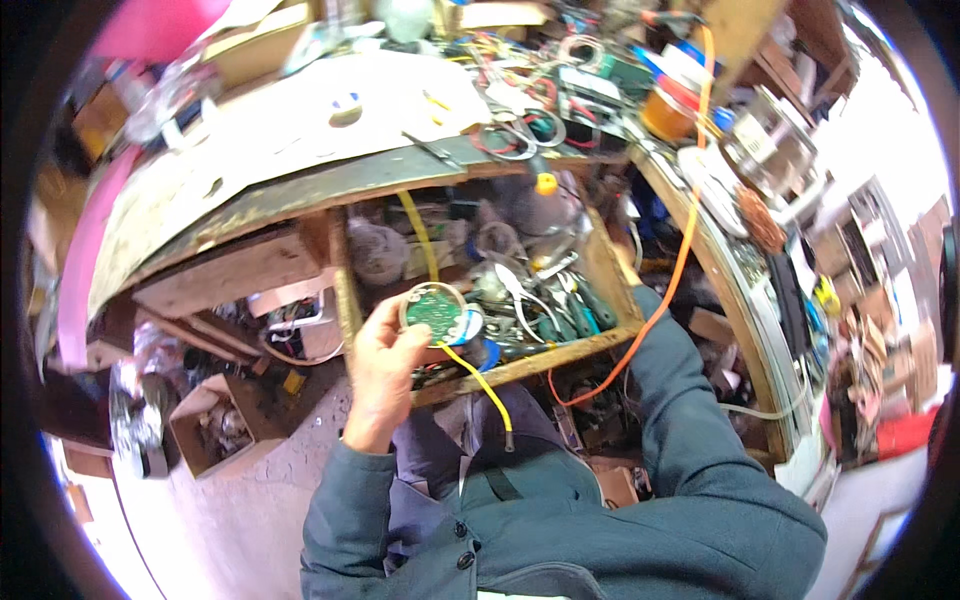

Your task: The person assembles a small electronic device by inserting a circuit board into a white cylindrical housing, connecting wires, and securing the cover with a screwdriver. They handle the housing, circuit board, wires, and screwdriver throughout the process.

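Note:
My left hand [385, 350] is closed on a round green circuit board [433, 312] set in a pale ring-shaped housing, with the thumb over its near edge. A yellow cable [485, 385] hangs from beside the board toward my lap. Directly beyond is an open wooden drawer [590, 348], filled with pliers [515, 290], green-handled tools [580, 310] and other small parts. My right sleeve [680, 370] reaches forward along the drawer's right side. At its end my right hand is almost wholly hidden, its fingers out of sight.
Above the drawer, the bench top holds a white sheet [300, 115], scissors [510, 135] and tangled wires. An orange cord [690, 220] loops down past the drawer's right corner. A clear jar [765, 140] stands on the right. A cardboard box [215, 425] sits on the floor at left.

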Action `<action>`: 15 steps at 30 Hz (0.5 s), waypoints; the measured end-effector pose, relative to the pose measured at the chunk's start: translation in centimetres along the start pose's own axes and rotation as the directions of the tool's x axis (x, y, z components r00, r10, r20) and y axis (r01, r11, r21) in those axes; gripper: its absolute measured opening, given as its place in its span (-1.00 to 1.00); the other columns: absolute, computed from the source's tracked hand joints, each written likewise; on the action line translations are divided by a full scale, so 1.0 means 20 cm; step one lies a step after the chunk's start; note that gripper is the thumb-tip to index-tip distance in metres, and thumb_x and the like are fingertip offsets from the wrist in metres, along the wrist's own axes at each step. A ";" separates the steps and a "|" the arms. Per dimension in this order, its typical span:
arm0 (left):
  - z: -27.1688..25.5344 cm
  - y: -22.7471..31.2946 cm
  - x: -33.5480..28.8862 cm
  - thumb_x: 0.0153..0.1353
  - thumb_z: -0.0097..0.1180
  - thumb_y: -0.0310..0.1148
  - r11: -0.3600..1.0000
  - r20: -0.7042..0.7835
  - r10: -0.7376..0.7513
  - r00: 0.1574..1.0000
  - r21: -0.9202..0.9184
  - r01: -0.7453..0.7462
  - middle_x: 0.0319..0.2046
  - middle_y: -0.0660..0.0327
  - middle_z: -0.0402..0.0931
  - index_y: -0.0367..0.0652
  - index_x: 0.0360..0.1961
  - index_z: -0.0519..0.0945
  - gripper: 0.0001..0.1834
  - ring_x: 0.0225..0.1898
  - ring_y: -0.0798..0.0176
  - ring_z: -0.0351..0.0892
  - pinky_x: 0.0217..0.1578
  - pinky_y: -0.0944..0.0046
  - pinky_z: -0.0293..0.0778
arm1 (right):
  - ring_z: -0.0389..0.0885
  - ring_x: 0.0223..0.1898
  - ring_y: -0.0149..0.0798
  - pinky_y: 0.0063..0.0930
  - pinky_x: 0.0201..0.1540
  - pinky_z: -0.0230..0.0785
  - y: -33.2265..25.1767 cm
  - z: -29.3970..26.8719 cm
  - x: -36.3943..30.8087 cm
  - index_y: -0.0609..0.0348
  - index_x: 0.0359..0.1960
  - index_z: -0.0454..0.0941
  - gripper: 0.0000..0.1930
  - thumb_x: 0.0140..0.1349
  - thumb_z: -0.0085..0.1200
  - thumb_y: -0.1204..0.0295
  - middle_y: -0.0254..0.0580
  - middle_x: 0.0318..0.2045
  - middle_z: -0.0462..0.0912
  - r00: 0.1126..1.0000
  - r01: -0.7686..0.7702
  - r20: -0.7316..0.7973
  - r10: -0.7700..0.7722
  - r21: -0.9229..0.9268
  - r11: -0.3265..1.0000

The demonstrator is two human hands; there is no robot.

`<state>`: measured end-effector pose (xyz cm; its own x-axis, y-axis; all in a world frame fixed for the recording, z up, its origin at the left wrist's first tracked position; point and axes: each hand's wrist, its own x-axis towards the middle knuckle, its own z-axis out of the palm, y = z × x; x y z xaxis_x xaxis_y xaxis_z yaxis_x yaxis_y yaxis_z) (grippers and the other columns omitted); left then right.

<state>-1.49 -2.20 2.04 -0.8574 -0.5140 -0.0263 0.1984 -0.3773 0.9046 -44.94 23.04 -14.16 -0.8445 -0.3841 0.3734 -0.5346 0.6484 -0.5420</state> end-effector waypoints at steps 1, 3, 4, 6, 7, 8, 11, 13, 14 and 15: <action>0.02 0.01 0.00 0.38 0.11 -0.42 1.000 0.003 -0.008 1.000 -0.019 0.008 -0.01 0.09 0.72 -0.31 0.21 0.58 -0.59 -0.07 0.19 0.79 -0.09 0.04 0.83 | 0.72 0.01 0.21 -0.14 0.09 0.57 0.02 -0.03 -0.01 0.41 0.25 0.56 -0.49 0.30 0.20 0.39 0.27 -0.02 0.73 1.000 -0.013 0.010 0.013 -0.005 1.000; 0.02 0.01 -0.01 0.38 0.09 -0.47 1.000 -0.010 -0.020 1.000 -0.024 0.020 0.00 0.09 0.71 -0.31 0.22 0.57 -0.60 -0.07 0.18 0.79 -0.09 0.05 0.84 | 0.73 0.01 0.19 -0.15 0.09 0.58 0.01 -0.06 -0.03 0.41 0.25 0.56 -0.49 0.31 0.20 0.40 0.26 -0.02 0.73 0.999 -0.034 0.031 0.035 -0.012 0.999; 0.03 0.00 0.01 0.39 0.08 -0.49 0.999 0.013 -0.034 0.999 -0.038 0.035 0.01 0.09 0.71 -0.32 0.22 0.57 -0.60 -0.08 0.18 0.79 -0.10 0.06 0.84 | 0.73 0.01 0.18 -0.16 0.09 0.58 0.05 -0.10 -0.04 0.41 0.26 0.56 -0.49 0.31 0.20 0.40 0.25 -0.02 0.73 0.998 -0.051 0.021 0.051 -0.018 0.999; 0.02 0.00 0.00 0.40 0.09 -0.49 0.997 0.017 -0.039 0.999 -0.066 0.040 0.02 0.08 0.70 -0.32 0.23 0.56 -0.61 -0.09 0.18 0.79 -0.10 0.08 0.84 | 0.74 0.00 0.16 -0.17 0.08 0.59 0.04 -0.10 -0.05 0.41 0.26 0.56 -0.50 0.32 0.20 0.41 0.24 -0.01 0.73 0.997 -0.061 0.037 0.061 -0.005 0.998; 0.01 -0.01 0.00 0.40 0.09 -0.49 0.996 0.018 -0.034 0.999 -0.082 0.036 0.01 0.08 0.70 -0.32 0.23 0.56 -0.61 -0.09 0.18 0.79 -0.11 0.08 0.84 | 0.74 0.00 0.15 -0.17 0.08 0.59 0.03 -0.11 -0.05 0.41 0.26 0.56 -0.50 0.32 0.20 0.41 0.23 -0.01 0.74 0.997 -0.068 0.041 0.068 0.000 0.998; 0.01 -0.02 0.01 0.40 0.09 -0.49 0.995 0.020 -0.031 0.999 -0.099 0.033 0.01 0.08 0.70 -0.32 0.23 0.56 -0.61 -0.10 0.18 0.80 -0.11 0.09 0.84 | 0.74 0.00 0.14 -0.18 0.08 0.59 0.03 -0.12 -0.06 0.41 0.26 0.56 -0.51 0.33 0.20 0.41 0.22 -0.01 0.74 0.996 -0.072 0.051 0.072 0.006 0.997; -0.01 -0.01 -0.01 0.40 0.10 -0.50 0.997 0.004 -0.037 0.999 -0.065 0.037 0.04 0.06 0.68 -0.33 0.24 0.55 -0.60 -0.08 0.17 0.79 -0.08 0.07 0.84 | 0.75 -0.01 0.12 -0.19 0.08 0.60 0.00 -0.10 -0.07 0.41 0.27 0.56 -0.51 0.34 0.20 0.42 0.20 0.00 0.74 0.994 -0.080 0.081 0.076 0.051 0.995; 0.01 -0.01 0.00 0.40 0.11 -0.50 0.997 0.017 -0.043 0.999 -0.071 0.044 0.06 0.06 0.68 -0.33 0.25 0.55 -0.60 -0.05 0.16 0.78 -0.06 0.06 0.83 | 0.75 -0.01 0.10 -0.20 0.08 0.61 0.00 -0.15 -0.09 0.41 0.27 0.57 -0.52 0.35 0.20 0.43 0.18 0.00 0.74 0.993 -0.093 0.082 0.087 0.068 0.993; 0.01 -0.01 0.01 0.41 0.11 -0.50 0.997 0.021 -0.041 0.999 -0.069 0.043 0.06 0.07 0.68 -0.33 0.25 0.54 -0.59 -0.04 0.16 0.77 -0.05 0.06 0.83 | 0.76 -0.01 0.09 -0.21 0.07 0.61 0.00 -0.16 -0.10 0.41 0.27 0.57 -0.52 0.36 0.20 0.43 0.18 0.01 0.75 0.992 -0.100 0.084 0.094 0.076 0.992; 0.02 0.00 0.01 0.41 0.11 -0.50 0.997 0.022 -0.040 0.999 -0.062 0.041 0.07 0.07 0.67 -0.33 0.26 0.54 -0.59 -0.03 0.16 0.77 -0.04 0.05 0.83 | 0.76 -0.01 0.08 -0.22 0.07 0.61 0.00 -0.17 -0.12 0.41 0.27 0.57 -0.52 0.36 0.19 0.43 0.17 0.01 0.75 0.991 -0.107 0.086 0.100 0.091 0.990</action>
<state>-1.81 -2.02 2.10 -0.8747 -0.4817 -0.0531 0.1923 -0.4454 0.8744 -42.78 26.25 -12.45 -0.8933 -0.3728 0.2511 -0.4416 0.6235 -0.6452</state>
